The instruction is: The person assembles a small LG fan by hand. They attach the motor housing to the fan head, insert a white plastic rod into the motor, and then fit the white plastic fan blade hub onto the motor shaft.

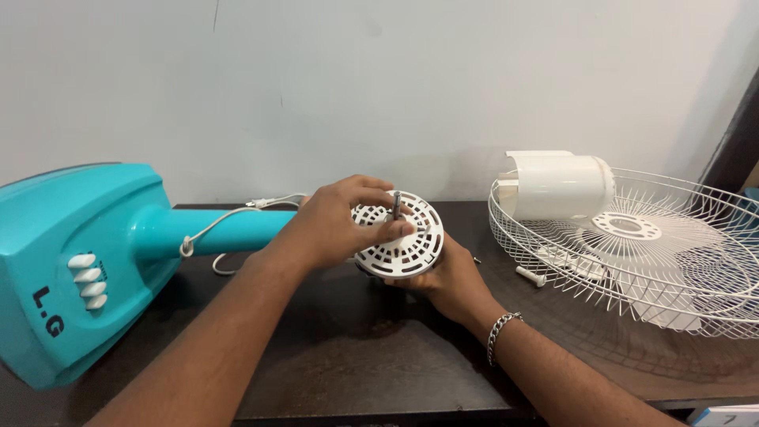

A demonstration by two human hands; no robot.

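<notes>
motor housing [403, 237]: white vented plastic, matt
shaft [396, 204]: bare metal
fan stand [87, 253]: turquoise plastic, glossy
grille [672, 253]: white-coated wire
table [356, 356]: dark wood, smooth

Round white slotted plastic fan motor housing [403, 241], face tilted toward camera, metal shaft [396, 205] protruding at centre; held above dark tabletop [356, 356].

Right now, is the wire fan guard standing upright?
No, the wire guard lies flat on the table at the right, with a white housing resting in it.

A dark printed label [49, 313] is seen on the teal fan base [71, 261] at far left, below four white push-buttons [87, 281]; no packages, signs or screens are seen.
</notes>
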